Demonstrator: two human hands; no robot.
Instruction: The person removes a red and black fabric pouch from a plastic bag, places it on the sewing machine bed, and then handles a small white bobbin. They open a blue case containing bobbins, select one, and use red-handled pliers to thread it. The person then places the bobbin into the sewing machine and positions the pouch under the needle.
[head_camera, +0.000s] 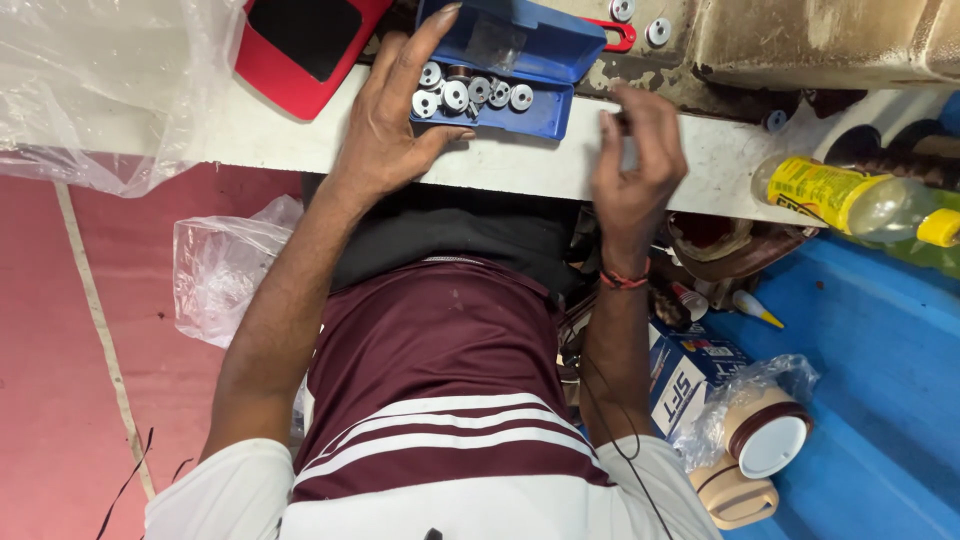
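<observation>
Blue case (545, 50), silver bobbins (470, 93); red pouch (300, 45); yellow bottle (850, 195); maroon shirt (440, 350), white stripes; red wrist thread (622, 280).

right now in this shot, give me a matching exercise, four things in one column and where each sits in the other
Things:
1. left hand
2. right hand
3. yellow bottle
4. red case

Places:
A. lying on its side at the right edge of the view
B. raised over the white table edge, fingers curled
C. resting on the blue box of metal bobbins
D. at the top, left of the blue box

Pairs: 1-C, 2-B, 3-A, 4-D
</observation>
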